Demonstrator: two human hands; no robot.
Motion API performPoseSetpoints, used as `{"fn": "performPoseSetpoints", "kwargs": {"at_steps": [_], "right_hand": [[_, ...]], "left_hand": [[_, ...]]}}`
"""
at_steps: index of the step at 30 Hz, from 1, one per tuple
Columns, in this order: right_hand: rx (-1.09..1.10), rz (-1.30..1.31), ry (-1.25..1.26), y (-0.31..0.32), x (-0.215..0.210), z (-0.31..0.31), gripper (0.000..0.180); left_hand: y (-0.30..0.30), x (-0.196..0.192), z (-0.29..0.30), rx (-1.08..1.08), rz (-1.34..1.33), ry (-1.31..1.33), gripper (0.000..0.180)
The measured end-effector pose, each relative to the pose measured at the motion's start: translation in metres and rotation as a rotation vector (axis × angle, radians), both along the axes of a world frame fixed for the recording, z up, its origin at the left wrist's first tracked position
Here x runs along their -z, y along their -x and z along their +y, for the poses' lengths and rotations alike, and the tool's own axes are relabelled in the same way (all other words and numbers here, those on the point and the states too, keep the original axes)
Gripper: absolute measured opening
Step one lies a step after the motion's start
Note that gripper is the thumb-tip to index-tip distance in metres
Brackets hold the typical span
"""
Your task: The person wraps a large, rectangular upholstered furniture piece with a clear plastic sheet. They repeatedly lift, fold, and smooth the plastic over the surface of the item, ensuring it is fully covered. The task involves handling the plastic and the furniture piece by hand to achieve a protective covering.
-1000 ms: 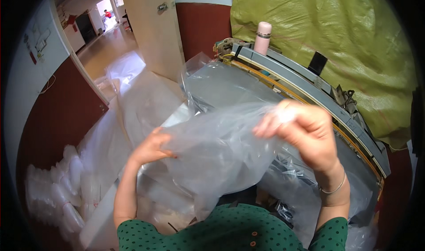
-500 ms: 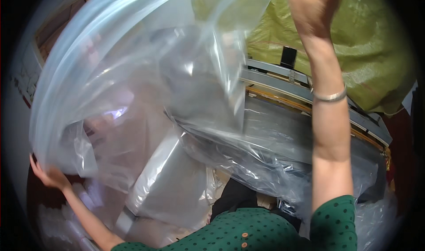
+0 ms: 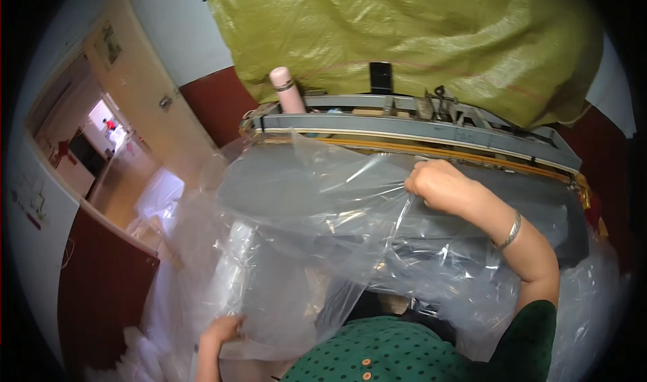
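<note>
A large clear plastic sheet (image 3: 317, 207) lies draped across a machine's dark padded surface and hangs down in front of my body. My right hand (image 3: 441, 188) is closed on a gathered edge of it, and taut creases run from the fist to the left. Low on the left, my left hand (image 3: 222, 329) has its fingers curled in at the sheet's lower edge; the fingertips are partly hidden. Beneath the sheet, a folded stack of plastic (image 3: 236, 267) shows through beside my left hand.
Behind the sheet runs a grey metal machine frame (image 3: 404, 124) with a pink bottle (image 3: 288, 91) and a black phone-like slab (image 3: 381, 78). Yellow-green tarp (image 3: 418, 24) covers what stands behind. An open door (image 3: 148, 92) is at left; more crumpled plastic (image 3: 579, 314) hangs at right.
The billowing sheet has come down from overhead onto the machine. My right hand has dropped toward me; my left hand has moved inward to the right and its fingers have closed.
</note>
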State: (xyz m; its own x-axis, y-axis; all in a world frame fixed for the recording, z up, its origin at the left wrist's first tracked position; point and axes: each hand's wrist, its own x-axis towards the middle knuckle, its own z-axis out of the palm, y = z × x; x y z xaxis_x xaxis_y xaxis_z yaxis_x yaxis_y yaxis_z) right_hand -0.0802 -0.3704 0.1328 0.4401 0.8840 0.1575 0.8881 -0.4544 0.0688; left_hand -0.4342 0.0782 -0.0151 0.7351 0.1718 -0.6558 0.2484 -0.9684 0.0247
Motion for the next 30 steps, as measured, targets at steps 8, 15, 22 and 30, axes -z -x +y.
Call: {"fn": "performPoseSetpoints", "kwargs": {"at_steps": [8, 15, 22, 30], "right_hand": [[0.033, -0.052, -0.154, 0.060, 0.026, -0.075, 0.005], [0.193, 0.079, -0.083, 0.086, 0.063, -0.154, 0.010], [0.522, 0.347, -0.889, 0.052, 0.043, -0.190, 0.048], [0.485, 0.711, -1.199, 0.012, 0.068, -0.142, 0.034]], "left_hand": [[-0.277, -0.137, -0.226, 0.715, -1.316, 0.195, 0.075], [-0.393, -0.100, -0.340, 0.173, -0.542, 1.393, 0.018], [-0.387, -0.095, -0.380, 0.262, -0.461, 1.431, 0.022], [-0.395, -0.102, -0.388, 0.284, -0.520, 1.265, 0.021]]}}
